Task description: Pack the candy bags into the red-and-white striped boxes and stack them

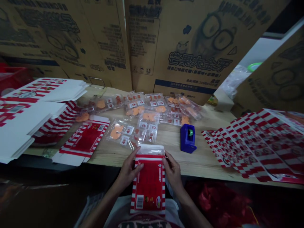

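A red box with striped white edges (pixel 149 186) lies between my hands at the table's front edge, its top end open and facing away from me. My left hand (pixel 131 167) grips its left side, thumb across the front. My right hand (pixel 173 167) holds the upper right side. Clear plastic shows in the box's mouth, under a white flap (pixel 152 147). Just beyond lie several clear packets with orange pieces and small printed labels (pixel 120 131). A blue tape dispenser (pixel 187 139) stands to the right of the packets.
Flat red-and-white boxes (pixel 87 136) lie left of the packets, beside white-backed stacks (pixel 30 117). Many striped boxes (pixel 256 142) are piled at right. Large printed cartons (pixel 180 47) wall off the back. A red crate (pixel 16 77) sits far left; a red bag (pixel 220 202) is below the table.
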`<state>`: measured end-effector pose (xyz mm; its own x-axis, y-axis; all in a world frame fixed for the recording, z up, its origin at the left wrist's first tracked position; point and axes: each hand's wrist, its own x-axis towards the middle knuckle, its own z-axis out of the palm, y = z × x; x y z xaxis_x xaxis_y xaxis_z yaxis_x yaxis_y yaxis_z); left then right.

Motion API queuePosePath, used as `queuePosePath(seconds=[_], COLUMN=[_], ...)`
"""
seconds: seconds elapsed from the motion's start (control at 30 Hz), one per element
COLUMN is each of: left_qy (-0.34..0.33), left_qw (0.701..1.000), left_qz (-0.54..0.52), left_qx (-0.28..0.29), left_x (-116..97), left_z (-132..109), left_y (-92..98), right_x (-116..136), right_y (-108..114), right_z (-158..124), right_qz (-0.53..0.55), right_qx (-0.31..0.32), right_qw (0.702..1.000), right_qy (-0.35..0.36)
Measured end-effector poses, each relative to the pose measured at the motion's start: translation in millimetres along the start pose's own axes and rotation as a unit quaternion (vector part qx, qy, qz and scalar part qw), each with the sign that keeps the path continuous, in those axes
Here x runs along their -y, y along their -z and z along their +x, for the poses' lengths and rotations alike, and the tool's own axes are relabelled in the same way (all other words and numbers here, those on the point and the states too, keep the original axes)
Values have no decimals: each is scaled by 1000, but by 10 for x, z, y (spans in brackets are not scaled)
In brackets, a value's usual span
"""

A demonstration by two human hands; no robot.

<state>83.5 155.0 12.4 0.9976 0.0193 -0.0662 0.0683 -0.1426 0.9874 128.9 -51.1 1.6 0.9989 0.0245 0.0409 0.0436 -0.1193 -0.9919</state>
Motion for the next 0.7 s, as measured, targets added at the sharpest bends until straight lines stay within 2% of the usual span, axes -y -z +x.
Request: queuePosePath(seconds=[0.13, 0.23, 0.43, 0.57, 0.7], left_qy=[12, 3, -44, -46, -31], left_qw=[998, 998, 999, 999, 999], left_qz=[-52, -27, 25, 19, -26], left_qx=[43, 56, 3, 13, -26], left_x=[1, 13, 19, 15, 55], left_z=[23, 40, 74, 70, 4], left_y=[76, 85, 94, 68, -42], right_x=[-38, -44, -6, -32, -88], right_y=[5, 32, 61, 35, 2], right_z=[14, 42, 42, 5, -29], right_qz=[-17, -41, -57, -35, 1], right_qx=[47, 97, 154, 126, 60], right_qw=[999, 994, 984, 991, 998], right_qy=[22, 40, 74, 40, 8])
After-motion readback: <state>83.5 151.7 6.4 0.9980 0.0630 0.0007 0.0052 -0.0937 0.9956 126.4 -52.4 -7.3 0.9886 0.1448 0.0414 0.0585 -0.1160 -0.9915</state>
